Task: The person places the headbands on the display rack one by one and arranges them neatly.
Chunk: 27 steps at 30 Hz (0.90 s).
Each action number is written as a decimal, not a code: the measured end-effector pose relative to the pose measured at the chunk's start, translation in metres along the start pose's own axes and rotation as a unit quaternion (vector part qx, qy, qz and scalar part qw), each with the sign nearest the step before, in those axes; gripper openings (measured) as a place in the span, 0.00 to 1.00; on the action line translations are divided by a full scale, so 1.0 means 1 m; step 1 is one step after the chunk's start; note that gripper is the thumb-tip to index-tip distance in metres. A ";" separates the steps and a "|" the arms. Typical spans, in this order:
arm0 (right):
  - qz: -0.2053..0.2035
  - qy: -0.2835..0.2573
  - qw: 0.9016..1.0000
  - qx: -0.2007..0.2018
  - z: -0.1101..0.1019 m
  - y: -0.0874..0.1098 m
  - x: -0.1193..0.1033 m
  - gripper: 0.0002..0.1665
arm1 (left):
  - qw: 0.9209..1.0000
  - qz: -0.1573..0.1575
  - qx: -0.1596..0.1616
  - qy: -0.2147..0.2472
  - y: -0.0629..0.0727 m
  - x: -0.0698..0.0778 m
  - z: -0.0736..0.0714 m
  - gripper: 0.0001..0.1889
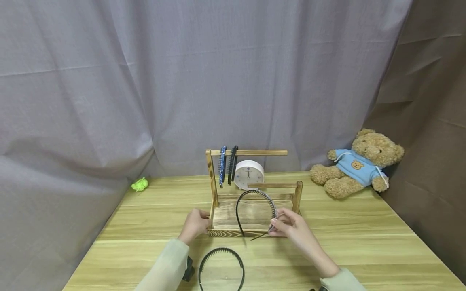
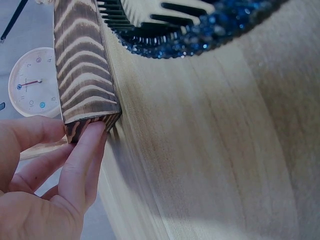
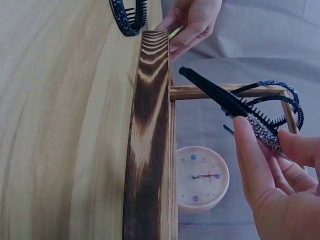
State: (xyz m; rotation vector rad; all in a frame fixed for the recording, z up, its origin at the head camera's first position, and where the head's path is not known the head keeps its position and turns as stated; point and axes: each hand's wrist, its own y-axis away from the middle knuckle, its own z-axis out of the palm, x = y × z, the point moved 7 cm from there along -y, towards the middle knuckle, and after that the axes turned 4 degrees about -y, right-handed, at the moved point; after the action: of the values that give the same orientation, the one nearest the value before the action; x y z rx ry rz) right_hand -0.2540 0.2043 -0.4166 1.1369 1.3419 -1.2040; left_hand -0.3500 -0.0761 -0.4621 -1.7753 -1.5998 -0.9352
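Headband [image 1: 221, 249] lies on the worktop [image 1: 364, 250] at bottom centre, its ends cut off by the frame. Just beyond, at centre, a stone-studded headband [image 1: 270, 199], likely light, springy and apt to snap if spread too far, is pinched by the right hand [image 1: 295, 228] low on one arm; the rough stones should aid that hold, though the hand hides part of them. The left hand [image 1: 195, 225] grips the near left corner of a wooden rack [image 1: 267, 152]. Farther back, hanging headbands [image 1: 222, 165] overlap, their number unclear, beside a partly masked clock [image 1: 249, 173].
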 end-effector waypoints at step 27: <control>-0.016 0.043 0.996 0.080 0.011 -0.019 -0.003 0.10 | 1.000 -0.001 0.003 -0.003 0.000 0.001 -0.002 0.16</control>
State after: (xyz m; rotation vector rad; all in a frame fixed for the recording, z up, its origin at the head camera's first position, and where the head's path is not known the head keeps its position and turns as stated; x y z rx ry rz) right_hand -0.2722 0.1916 -0.4127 1.2980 1.3499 -1.3183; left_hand -0.3505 -0.0767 -0.4601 -1.7737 -1.6056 -0.9259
